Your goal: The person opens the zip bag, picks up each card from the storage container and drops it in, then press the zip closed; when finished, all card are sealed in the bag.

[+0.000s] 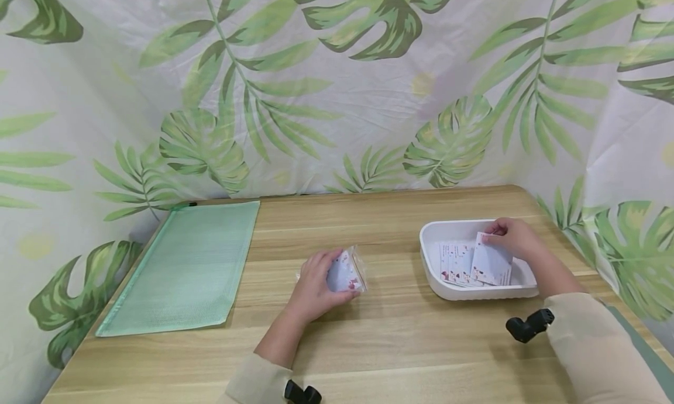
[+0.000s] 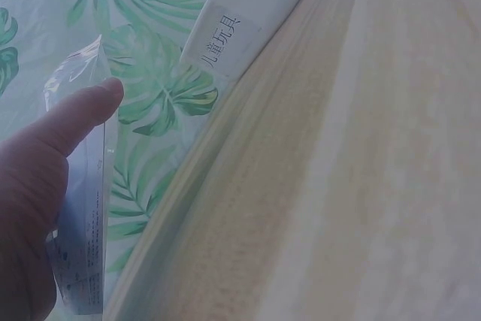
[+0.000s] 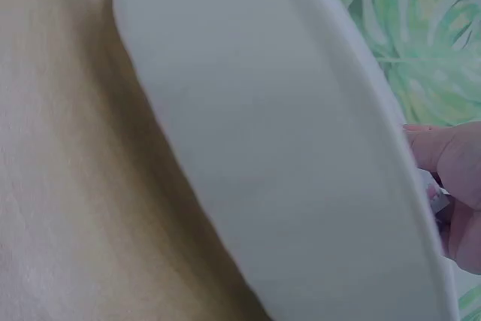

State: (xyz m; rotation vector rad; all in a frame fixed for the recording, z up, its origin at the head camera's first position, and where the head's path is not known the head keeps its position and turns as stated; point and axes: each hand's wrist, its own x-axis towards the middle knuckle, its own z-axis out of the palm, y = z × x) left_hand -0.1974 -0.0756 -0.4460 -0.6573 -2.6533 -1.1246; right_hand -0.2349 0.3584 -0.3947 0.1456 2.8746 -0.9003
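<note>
Where the head camera looks down on the wooden table [image 1: 368, 345], the left hand [image 1: 316, 284] rests near the middle of it, fingers curled round a small clear bag [image 1: 347, 270] with printed cards inside. Well to the right, a white tray [image 1: 476, 293] sits on the table, and the right hand [image 1: 513, 237] reaches into it, pinching the top edge of a card [image 1: 492, 263] that stands tilted above the other cards [image 1: 454, 263] lying in the tray. At the far left of the table lies a flat green mesh pouch [image 1: 184, 266]. A leaf-print curtain [image 1: 337, 82] hangs behind the table and along both sides.

From the left wrist, the thumb [image 2: 75, 118] presses on the clear bag [image 2: 84, 208], whose printed contents show through the plastic; the other fingers are out of sight. Beyond the table edge, the tray's wall [image 2: 248, 13] carries a label.

From the right wrist, the tray's white wall [image 3: 255, 155] fills most of the picture. Past its rim, fingertips [image 3: 451, 163] are bent over a small bit of card [image 3: 436, 195]; how firmly they grip cannot be told from here.
</note>
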